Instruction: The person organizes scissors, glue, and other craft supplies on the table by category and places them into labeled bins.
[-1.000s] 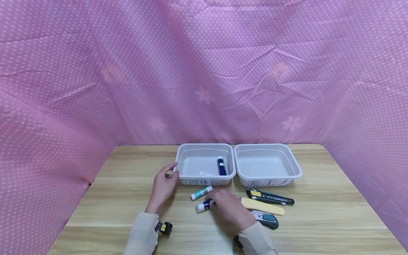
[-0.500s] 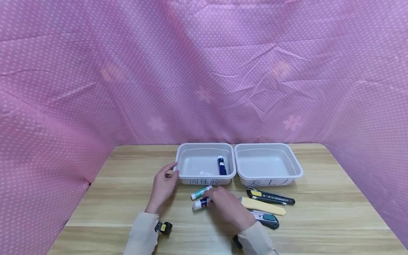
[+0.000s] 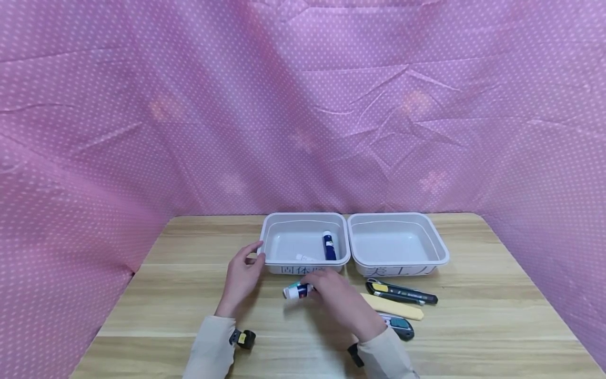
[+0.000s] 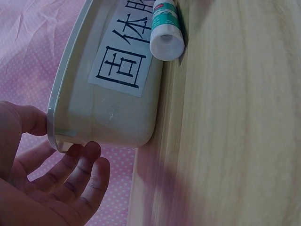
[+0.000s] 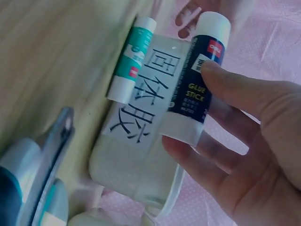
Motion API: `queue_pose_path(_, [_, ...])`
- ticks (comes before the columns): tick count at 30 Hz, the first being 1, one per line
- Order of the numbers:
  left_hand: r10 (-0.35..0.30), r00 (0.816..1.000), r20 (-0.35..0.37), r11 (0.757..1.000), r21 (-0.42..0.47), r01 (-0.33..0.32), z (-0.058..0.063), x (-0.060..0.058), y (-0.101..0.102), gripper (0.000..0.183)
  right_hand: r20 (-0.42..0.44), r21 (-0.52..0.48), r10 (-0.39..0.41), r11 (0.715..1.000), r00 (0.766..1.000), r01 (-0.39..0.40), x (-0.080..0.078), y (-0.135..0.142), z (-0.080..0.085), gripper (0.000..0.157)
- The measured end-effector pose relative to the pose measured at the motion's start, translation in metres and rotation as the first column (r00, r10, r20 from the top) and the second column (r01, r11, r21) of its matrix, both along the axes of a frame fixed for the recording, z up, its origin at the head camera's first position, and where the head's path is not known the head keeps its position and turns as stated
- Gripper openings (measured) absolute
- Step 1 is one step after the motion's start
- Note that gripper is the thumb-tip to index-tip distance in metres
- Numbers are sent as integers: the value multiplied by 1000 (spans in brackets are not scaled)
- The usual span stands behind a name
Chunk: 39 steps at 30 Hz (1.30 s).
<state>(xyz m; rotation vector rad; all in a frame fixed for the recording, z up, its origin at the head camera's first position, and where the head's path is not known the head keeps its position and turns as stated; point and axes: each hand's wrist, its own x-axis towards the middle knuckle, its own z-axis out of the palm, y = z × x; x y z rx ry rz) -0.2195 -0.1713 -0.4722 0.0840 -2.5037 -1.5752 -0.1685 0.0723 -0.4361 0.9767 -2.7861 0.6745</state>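
Right wrist view: a right hand (image 5: 263, 167) grips a navy glue stick (image 5: 194, 77), probably light, stiff and smooth, best held mid-barrel, while the left hand (image 4: 44, 193) pinches a tub (image 4: 115, 113) by its rim.

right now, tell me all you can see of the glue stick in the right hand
The glue stick is a dark blue tube, apparently plastic, white at both ends, with a red logo and yellow "GLUE STICK" lettering. The right hand pinches it sideways between thumb and fingers, above the table, in front of the left tray.
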Motion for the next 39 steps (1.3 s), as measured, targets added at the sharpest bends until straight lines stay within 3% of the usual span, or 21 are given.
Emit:
queue_pose_path(9, [-3, 1000, -14, 1000, -1, 3, 1, 1, 0, 40, -10, 13, -44, 999, 999, 44, -1, 6, 18, 28])
queue_pose_path(14, [-6, 1000, -18, 1000, 8, 6, 2, 2, 1, 40, -69, 6, -93, 996, 993, 94, -3, 8, 22, 28])
queue_pose_path(26, [-1, 1000, 2, 1000, -6, 1, 4, 2, 1, 41, -121, -51, -171, 985, 978, 166, -18, 19, 38, 27])
queue_pose_path(39, [6, 1000, 18, 1000, 4, -6, 5, 2, 2, 41, -171, 9, -157, 987, 973, 161, -31, 24, 53, 26])
